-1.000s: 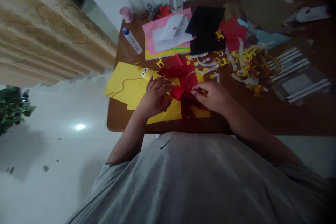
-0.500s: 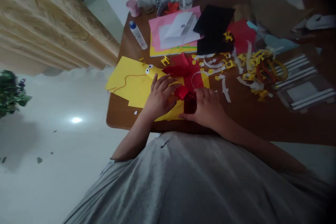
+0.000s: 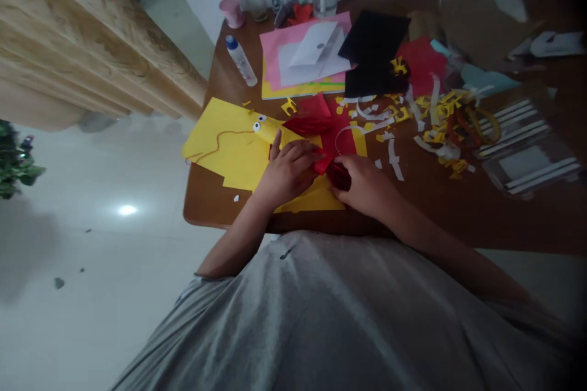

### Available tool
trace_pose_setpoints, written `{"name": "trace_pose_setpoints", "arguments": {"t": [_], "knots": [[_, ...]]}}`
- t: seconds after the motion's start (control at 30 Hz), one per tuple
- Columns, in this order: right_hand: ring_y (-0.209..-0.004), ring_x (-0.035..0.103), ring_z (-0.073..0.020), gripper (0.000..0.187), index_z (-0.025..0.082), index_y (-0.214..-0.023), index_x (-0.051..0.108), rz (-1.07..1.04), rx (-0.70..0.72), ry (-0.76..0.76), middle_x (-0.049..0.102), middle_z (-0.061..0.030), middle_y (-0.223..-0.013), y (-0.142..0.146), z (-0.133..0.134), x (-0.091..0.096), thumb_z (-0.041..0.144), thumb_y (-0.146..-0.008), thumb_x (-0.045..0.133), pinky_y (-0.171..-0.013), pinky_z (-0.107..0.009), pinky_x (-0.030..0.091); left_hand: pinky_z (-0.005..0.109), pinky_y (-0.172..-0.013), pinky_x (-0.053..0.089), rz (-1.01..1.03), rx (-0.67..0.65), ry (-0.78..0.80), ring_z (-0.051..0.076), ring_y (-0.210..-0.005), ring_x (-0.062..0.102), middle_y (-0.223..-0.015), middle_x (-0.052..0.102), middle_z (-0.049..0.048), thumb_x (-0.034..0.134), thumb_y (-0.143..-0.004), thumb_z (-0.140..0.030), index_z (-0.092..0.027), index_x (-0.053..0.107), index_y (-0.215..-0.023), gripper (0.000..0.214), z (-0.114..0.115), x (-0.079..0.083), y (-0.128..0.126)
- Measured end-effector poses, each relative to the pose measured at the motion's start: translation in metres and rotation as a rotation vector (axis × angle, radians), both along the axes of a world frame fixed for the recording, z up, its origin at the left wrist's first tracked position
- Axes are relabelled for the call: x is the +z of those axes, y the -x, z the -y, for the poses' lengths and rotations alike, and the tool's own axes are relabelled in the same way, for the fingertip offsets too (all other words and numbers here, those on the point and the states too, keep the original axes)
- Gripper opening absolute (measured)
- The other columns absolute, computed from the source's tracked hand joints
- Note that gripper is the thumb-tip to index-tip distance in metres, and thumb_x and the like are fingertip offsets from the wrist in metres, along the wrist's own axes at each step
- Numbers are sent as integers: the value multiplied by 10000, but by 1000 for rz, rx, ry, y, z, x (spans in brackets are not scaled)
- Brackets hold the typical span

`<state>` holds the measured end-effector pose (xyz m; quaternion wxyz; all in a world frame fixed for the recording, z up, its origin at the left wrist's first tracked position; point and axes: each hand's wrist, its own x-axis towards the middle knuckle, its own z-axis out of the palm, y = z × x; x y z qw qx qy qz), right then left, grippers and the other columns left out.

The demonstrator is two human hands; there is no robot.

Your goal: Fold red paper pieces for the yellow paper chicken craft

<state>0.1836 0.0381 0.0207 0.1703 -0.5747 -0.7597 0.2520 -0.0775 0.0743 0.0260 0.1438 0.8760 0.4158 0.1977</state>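
Note:
My left hand (image 3: 288, 170) rests on a yellow paper sheet (image 3: 229, 146) at the table's near edge, its fingers curled onto a folded red paper piece (image 3: 323, 160). My right hand (image 3: 364, 183) lies just to the right, fingers closed over the dark red fringed end (image 3: 340, 175) of the same paper. More red paper (image 3: 316, 119) lies just beyond the hands. A small yellow paper figure with two googly eyes (image 3: 260, 124) sits on the yellow sheet above my left hand.
The brown table (image 3: 426, 195) holds a glue bottle (image 3: 241, 60), pink and white sheets (image 3: 302, 49), black paper (image 3: 373, 49), scattered yellow and white scraps (image 3: 431, 116), scissors with orange handles (image 3: 472, 122), clear strips (image 3: 523, 146), glasses and a pink cup (image 3: 230, 11) at the back.
My hands have drawn closer together over the red paper. The right hand has gone from lying flat on the dark red fringe to gripping it. The left fingers have curled in.

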Motion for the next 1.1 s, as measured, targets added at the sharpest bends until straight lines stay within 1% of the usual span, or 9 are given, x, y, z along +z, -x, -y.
{"name": "trace_pose_setpoints", "arguments": {"t": [0.13, 0.43, 0.5, 0.6, 0.67, 0.77, 0.83, 0.93, 1.1], "knots": [[-1374, 743, -448, 656, 238, -1497, 696, -56, 7, -84, 787, -190, -1468, -10, 0, 0, 418, -915, 941, -1182, -650, 602, 678, -1549, 35, 27, 5, -23, 318, -1585, 642, -1584, 763, 76, 695, -1139, -382, -334, 770, -1504, 376, 0, -3, 1], [-1304, 781, -401, 492, 256, -1490, 760, -172, -23, -105, 836, -157, -1372, -35, -9, -5, 348, -1008, 802, -1155, -623, 622, 671, -1512, 175, 40, 14, -80, 354, -1630, 578, -1625, 729, 111, 729, -1123, -410, -287, 755, -1525, 421, -1, -4, 4], [-1240, 793, -380, 381, 271, -1424, 810, -185, -9, -106, 860, -135, -1313, -36, -14, -6, 367, -1060, 758, -1131, -602, 615, 641, -1422, 353, 66, 37, -126, 350, -1503, 662, -1535, 773, 125, 741, -1113, -420, -277, 800, -1449, 369, 2, -3, 1], [-1058, 799, -341, 314, 259, -1327, 864, -184, 41, -74, 886, -119, -1183, -33, -21, -8, 436, -1119, 708, -1039, -549, 609, 488, -1052, 578, 140, 172, -159, 297, -1098, 764, -1168, 849, 129, 723, -1115, -468, -231, 875, -1150, 284, 16, 1, -8], [-972, 782, -318, 280, 249, -1225, 887, -163, 84, -55, 884, -109, -1097, -31, -23, -10, 453, -1109, 733, -975, -505, 597, 391, -829, 541, 199, 288, -70, 233, -853, 725, -919, 815, 97, 679, -1139, -491, -210, 861, -984, 369, 32, 7, -15], [-931, 776, -297, 187, 252, -1059, 890, -174, 78, -23, 875, -97, -1033, -26, -19, -10, 424, -1047, 818, -875, -439, 588, 335, -675, 429, 189, 373, 229, 184, -696, 673, -812, 801, 64, 668, -1142, -530, -212, 870, -971, 414, 53, 14, -26], [-950, 801, -289, 173, 258, -1081, 902, -240, 39, 30, 890, -98, -1088, -23, -13, -9, 409, -1038, 828, -860, -421, 607, 328, -664, 412, 159, 367, 400, 194, -708, 703, -890, 855, 68, 688, -1123, -553, -231, 898, -1064, 389, 61, 17, -32], [-1029, 842, -276, 206, 270, -1149, 921, -367, 32, 110, 906, -87, -1167, -18, -5, -7, 355, -1087, 744, -937, -427, 646, 327, -693, 440, 192, 368, 524, 220, -769, 748, -1006, 895, 87, 690, -1112, -550, -229, 912, -1187, 397, 63, 17, -38], [-1084, 862, -268, 195, 284, -1105, 941, -540, 61, 121, 911, -77, -1167, -16, 2, -11, 297, -1059, 752, -947, -412, 676, 297, -651, 423, 365, 435, 649, 184, -710, 681, -880, 853, 57, 757, -1051, -613, -189, 909, -1104, 454, 61, 11, -45]]}}
